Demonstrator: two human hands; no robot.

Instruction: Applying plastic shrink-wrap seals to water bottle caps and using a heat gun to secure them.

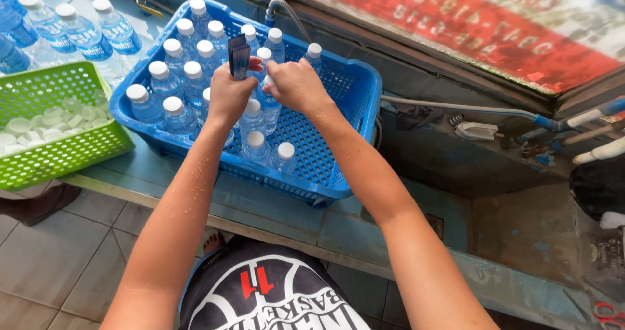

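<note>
White-capped bottle (pixel 268 76) stands upright in the blue crate (pixel 355 86), right under the right hand (pixel 296 86), whose grip pinches its neck, while the left hand (pixel 229 96) clasps dark sleeves (pixel 238 56) just left

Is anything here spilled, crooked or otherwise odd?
Nothing is spilled or toppled. The bottles stand upright in the blue basket, which overhangs the counter edge slightly. Water droplets bead on both forearms. The left hand holds dark strips.
</note>
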